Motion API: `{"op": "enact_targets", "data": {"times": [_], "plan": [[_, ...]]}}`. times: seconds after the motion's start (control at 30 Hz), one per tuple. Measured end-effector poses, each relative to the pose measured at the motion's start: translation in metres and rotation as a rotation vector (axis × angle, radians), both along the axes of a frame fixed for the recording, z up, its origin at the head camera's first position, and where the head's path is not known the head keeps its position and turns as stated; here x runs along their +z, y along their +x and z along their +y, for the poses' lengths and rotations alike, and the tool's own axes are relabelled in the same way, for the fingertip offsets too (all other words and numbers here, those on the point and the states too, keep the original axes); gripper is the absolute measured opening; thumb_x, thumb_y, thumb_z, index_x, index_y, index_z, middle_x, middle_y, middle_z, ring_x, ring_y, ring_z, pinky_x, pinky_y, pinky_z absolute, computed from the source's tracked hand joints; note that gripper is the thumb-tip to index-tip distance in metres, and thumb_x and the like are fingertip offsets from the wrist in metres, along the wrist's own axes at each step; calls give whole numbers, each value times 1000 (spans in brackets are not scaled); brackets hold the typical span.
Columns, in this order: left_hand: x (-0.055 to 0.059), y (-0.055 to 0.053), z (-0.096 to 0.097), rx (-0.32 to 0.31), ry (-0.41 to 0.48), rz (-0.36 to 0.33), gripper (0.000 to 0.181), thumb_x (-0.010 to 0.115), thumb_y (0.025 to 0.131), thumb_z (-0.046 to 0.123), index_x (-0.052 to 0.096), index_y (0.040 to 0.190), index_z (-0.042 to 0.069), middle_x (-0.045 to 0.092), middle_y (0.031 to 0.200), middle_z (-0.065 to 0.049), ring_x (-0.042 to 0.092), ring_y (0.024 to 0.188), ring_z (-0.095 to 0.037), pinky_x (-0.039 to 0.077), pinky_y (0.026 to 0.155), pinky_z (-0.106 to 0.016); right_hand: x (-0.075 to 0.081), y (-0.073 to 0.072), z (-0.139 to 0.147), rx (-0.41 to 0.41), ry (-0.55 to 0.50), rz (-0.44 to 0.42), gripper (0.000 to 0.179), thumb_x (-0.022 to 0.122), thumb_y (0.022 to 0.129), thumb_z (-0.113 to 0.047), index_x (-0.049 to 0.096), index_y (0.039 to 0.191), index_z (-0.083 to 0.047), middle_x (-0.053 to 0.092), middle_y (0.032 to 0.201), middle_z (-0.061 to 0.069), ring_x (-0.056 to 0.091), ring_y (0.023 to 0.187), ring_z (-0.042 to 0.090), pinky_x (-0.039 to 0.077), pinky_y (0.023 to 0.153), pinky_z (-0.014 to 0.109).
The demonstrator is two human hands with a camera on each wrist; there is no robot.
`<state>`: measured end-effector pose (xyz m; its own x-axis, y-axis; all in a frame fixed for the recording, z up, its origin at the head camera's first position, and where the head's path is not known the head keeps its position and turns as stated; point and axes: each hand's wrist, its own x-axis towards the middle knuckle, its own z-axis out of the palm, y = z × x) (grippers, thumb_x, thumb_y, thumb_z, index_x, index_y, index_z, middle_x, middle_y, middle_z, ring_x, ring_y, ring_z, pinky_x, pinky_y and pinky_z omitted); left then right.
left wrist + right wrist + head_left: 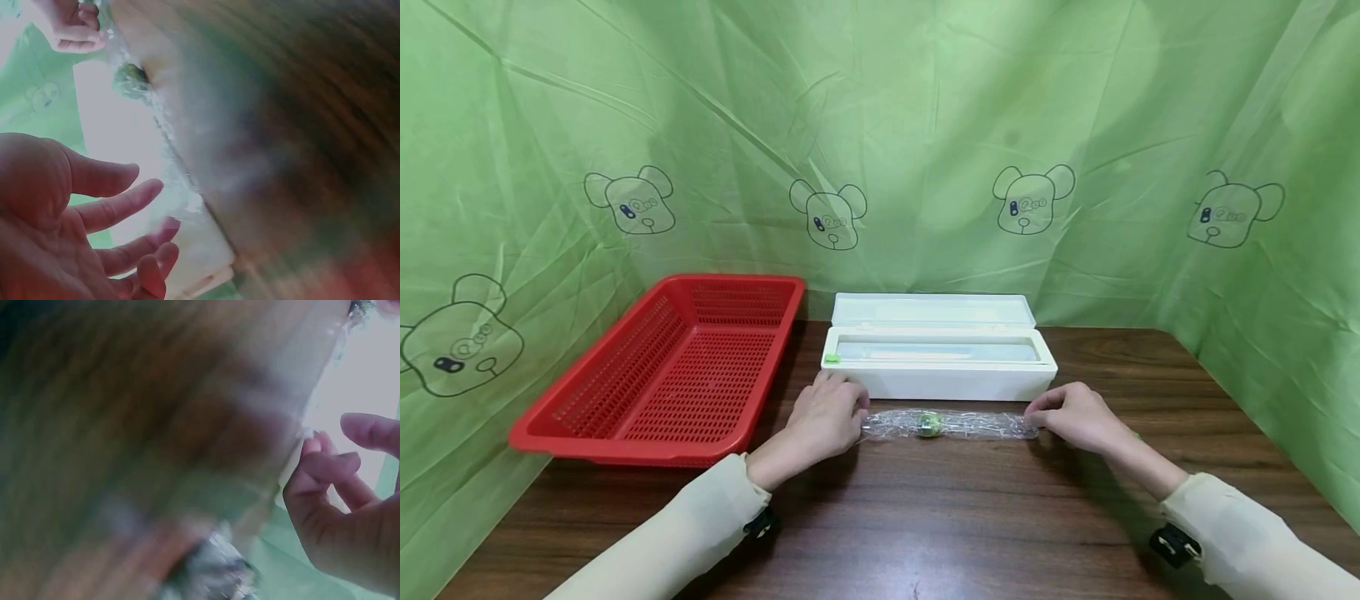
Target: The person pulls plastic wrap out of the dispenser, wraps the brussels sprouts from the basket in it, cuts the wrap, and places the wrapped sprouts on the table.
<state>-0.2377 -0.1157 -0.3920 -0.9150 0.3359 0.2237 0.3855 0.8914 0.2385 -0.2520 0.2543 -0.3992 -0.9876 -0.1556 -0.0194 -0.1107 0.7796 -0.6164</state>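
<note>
A long twist of cling film (977, 425) with a small green item (929, 425) wrapped in its middle lies on the table. Beside its left end is my left hand (829, 414); the left wrist view shows its fingers (112, 212) spread and loosely bent, thumb apart. At the other end my right hand (1078, 417) pinches the film's tip, which glints at the fingertips (310, 447) in the right wrist view. Just behind the twist stands a white cling film dispenser (940, 383), lid (932, 310) raised, a green slider (832, 358) at its left.
A red perforated basket (767, 375) sits on the left of the wooden table (925, 517). A crumpled film-wrapped lump (215, 569) shows by the right wrist. Green curtains (917, 125) printed with bear faces hang around the back and sides.
</note>
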Motion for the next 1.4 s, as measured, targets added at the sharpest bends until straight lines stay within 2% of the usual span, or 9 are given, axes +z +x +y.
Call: {"op": "enact_targets", "data": {"times": [0.1, 0.23, 0.4, 0.5, 0.63, 0.8, 1.07, 1.27, 1.4], "plan": [[4, 5, 6, -58, 54, 37, 4, 79, 90, 10, 78, 92, 13, 70, 103, -5, 62, 104, -31, 53, 86, -50, 7, 4, -2, 45, 43, 147, 12, 79, 90, -22, 83, 96, -12, 74, 84, -4, 60, 79, 13, 48, 70, 34], [7, 7, 23, -171, 163, -7, 9, 79, 91, 5, 81, 100, 5, 74, 100, -7, 68, 99, -25, 56, 90, -43, 15, 5, -21, 179, -5, 250, 10, 82, 89, -13, 83, 99, -12, 74, 86, -4, 60, 67, 12, 49, 61, 31], [3, -5, 43, -230, 175, -79, 14, 78, 93, 3, 81, 106, 0, 78, 103, -9, 72, 99, -21, 59, 88, -37, 12, -7, -58, 377, -55, 232, 15, 83, 88, -5, 82, 102, -8, 73, 85, -4, 53, 57, 10, 46, 54, 28], [-1, -14, 50, -241, 160, -92, 9, 80, 91, 2, 81, 100, 1, 79, 98, -7, 72, 93, -16, 59, 83, -33, 4, -16, -74, 426, -61, 217, 17, 81, 86, 0, 81, 101, -7, 72, 85, -3, 53, 58, 10, 45, 53, 27], [-6, -20, 53, -240, 158, -141, 8, 82, 88, 0, 82, 95, 3, 79, 91, -4, 71, 82, -11, 58, 73, -26, -6, -23, -84, 477, -76, 187, 17, 79, 84, 6, 82, 97, -5, 75, 86, 1, 56, 59, 12, 45, 51, 25], [-9, -22, 55, -242, 129, -150, 10, 82, 87, -2, 83, 96, 3, 79, 90, -4, 72, 82, -11, 57, 72, -24, -14, -21, -90, 501, -89, 181, 12, 83, 83, 4, 82, 92, -3, 76, 81, 0, 61, 62, 9, 49, 54, 23], [-7, -24, 59, -250, 87, -123, 10, 84, 86, 0, 85, 93, 7, 79, 88, 0, 70, 85, -11, 58, 76, -28, -21, -14, -97, 472, -54, 212, 10, 85, 82, 3, 80, 87, -4, 72, 74, -2, 61, 65, 7, 52, 57, 25], [-7, -23, 61, -296, 66, -94, 18, 79, 83, -7, 85, 90, 9, 78, 86, 1, 68, 81, -11, 57, 73, -26, -20, -1, -100, 442, -18, 183, 10, 83, 85, 0, 79, 83, -10, 69, 68, -9, 58, 59, 4, 48, 53, 25], [-8, -18, 61, -304, 58, -110, 24, 75, 83, -10, 85, 92, 10, 79, 89, 1, 72, 85, -13, 58, 74, -25, -13, 12, -98, 439, -4, 148, 6, 85, 84, -7, 80, 83, -11, 68, 65, -13, 59, 58, 2, 50, 55, 25]]}}
